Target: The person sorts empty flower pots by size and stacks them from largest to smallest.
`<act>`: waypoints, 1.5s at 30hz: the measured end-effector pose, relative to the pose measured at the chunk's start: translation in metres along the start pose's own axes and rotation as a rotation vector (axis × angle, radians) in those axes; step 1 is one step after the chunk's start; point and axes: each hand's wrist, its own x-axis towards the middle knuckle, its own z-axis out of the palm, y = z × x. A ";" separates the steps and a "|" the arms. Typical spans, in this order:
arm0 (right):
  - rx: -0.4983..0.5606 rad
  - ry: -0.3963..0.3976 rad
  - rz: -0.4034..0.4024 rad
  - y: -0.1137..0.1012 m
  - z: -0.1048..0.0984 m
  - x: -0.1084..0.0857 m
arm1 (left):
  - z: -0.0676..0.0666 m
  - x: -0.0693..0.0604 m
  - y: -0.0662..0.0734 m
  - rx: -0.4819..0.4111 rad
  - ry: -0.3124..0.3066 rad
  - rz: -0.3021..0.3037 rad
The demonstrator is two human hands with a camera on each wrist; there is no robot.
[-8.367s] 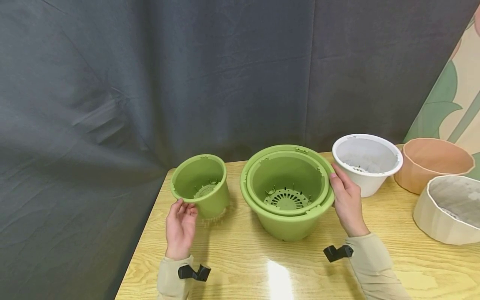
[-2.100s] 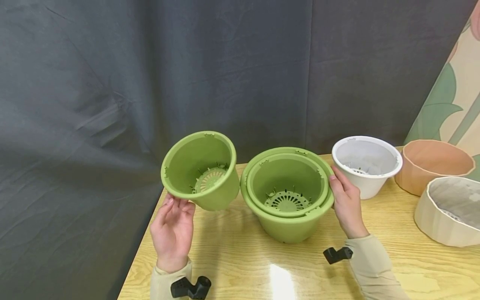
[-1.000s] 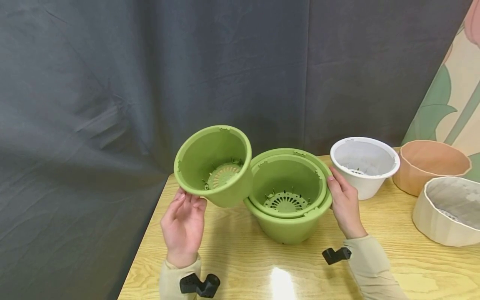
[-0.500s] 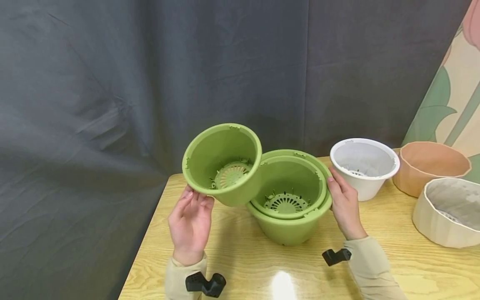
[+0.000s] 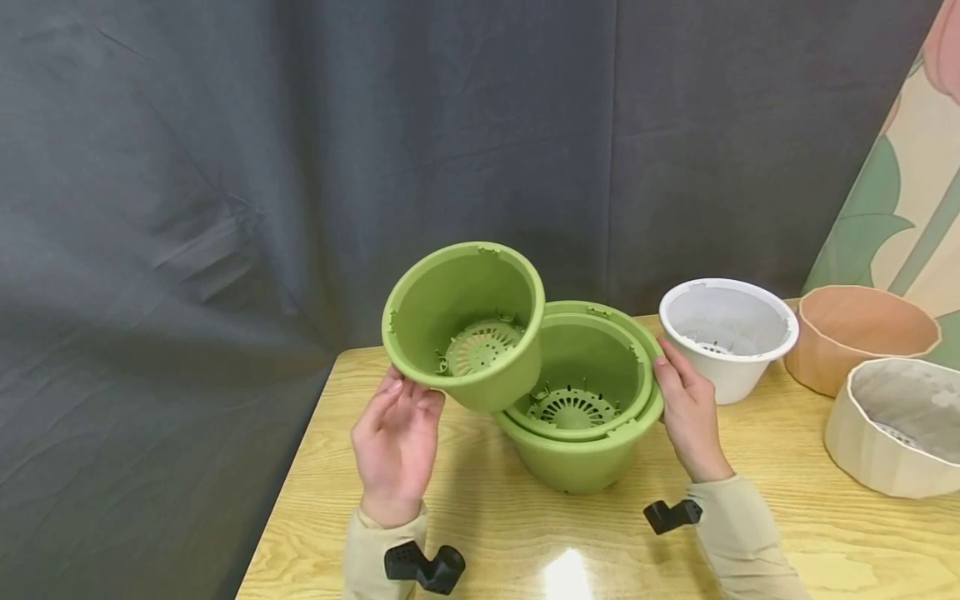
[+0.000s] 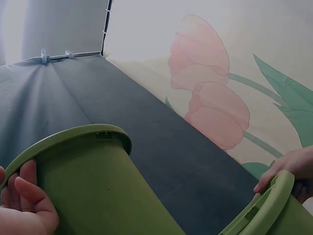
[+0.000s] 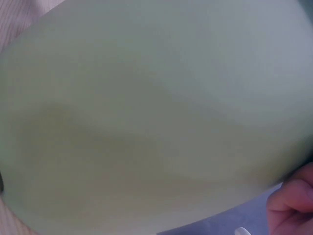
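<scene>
In the head view my left hand [image 5: 397, 450] holds a green flower pot [image 5: 459, 312] by the near-left part of its rim. That pot is in the air, tilted, and hides the left part of two nested green pots. The inner pot [image 5: 596, 354] sits inside the larger outer pot [image 5: 573, 467] on the table. Gripping the right rim of the outer pot is my right hand [image 5: 692, 412]. The left wrist view shows fingers [image 6: 30, 171] under the lifted pot's rim. A green pot wall [image 7: 146, 107] fills most of the right wrist view.
A white pot [image 5: 738, 375] stands just right of my right hand. Beyond it on the wooden table [image 5: 315, 500] are an orange pot [image 5: 821, 354] and a cream pot [image 5: 877, 442]. A dark curtain [image 5: 465, 125] hangs behind the table.
My left hand has lifted the green pot from the left side and carried it rightward, so it now overlaps the nested pots more. My right hand keeps its grip on the outer pot.
</scene>
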 end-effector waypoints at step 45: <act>0.001 0.005 0.010 0.000 0.000 0.000 | 0.010 0.011 -0.050 0.068 0.027 -0.140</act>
